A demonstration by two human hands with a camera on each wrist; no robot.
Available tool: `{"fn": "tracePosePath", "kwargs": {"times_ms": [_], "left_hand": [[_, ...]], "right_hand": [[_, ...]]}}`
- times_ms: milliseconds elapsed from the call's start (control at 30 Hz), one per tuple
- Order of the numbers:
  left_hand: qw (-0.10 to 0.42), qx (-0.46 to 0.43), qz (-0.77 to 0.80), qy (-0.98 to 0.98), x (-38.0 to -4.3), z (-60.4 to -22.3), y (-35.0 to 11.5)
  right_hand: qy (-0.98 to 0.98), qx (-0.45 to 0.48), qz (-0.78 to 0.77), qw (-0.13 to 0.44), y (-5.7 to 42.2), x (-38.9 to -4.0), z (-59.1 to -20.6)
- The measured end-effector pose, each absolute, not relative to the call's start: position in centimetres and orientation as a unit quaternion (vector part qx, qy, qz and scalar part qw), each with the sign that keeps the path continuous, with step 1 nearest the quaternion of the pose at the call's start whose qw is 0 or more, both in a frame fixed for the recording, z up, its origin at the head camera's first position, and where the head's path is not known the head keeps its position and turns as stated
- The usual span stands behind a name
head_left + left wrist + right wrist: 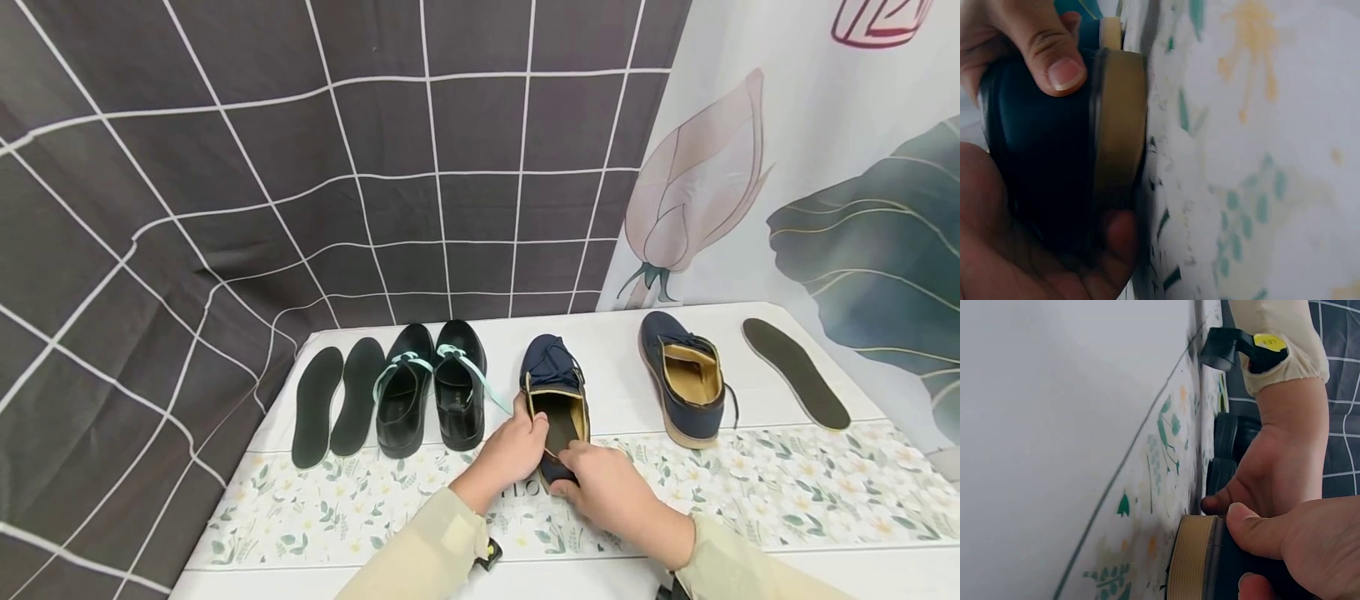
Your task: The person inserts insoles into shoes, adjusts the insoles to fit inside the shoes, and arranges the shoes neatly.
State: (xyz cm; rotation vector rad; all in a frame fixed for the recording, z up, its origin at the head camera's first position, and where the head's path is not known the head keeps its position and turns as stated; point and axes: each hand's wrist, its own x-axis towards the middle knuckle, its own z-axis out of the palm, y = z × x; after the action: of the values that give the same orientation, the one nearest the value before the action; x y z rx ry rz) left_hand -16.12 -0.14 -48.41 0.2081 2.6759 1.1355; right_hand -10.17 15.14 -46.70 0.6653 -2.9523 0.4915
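- The blue shoe [551, 358] stands mid-width on the worktop [615, 367], toe toward the far edge, heel toward the near edge.
- The left hand [517, 446] grips its left side, fingers curled round it beside the opening.
- The right hand [615, 492] pinches the heel, thumb against the outside, fingers at the rim.
- A dark insole [561, 421] lies inside that shoe.
- To the right stands a second blue shoe [692, 421], its lining yellow; a loose insole [795, 372] lies near the worktop's right edge.
- Left of the hands stand two black shoes [461, 425] with mint laces [472, 367].
- Two black insoles [315, 408] lie side by side near the left edge.
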Motion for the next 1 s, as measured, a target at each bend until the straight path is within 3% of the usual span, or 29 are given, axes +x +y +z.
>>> {"fn": "tracePosePath", "kwargs": {"times_ms": [267,600,1000], "left_hand": [[0.130,0.043,0.528,0.838,-16.4,-48.5,-0.4],[0.208,-0.009,0.736,0.644,-16.6,-49.1,-1.2],[0.221,-0.004,0.793,0.568,-16.8,-48.6,-1.4]], "right_hand": [[-0.955,0.228,0.188,0.036,15.5,-10.0,-47.0],[-0.947,0.238,0.212,0.036,16.7,-10.6,-47.1],[-0.946,0.239,0.199,0.088,18.6,-11.1,-46.0]]}}
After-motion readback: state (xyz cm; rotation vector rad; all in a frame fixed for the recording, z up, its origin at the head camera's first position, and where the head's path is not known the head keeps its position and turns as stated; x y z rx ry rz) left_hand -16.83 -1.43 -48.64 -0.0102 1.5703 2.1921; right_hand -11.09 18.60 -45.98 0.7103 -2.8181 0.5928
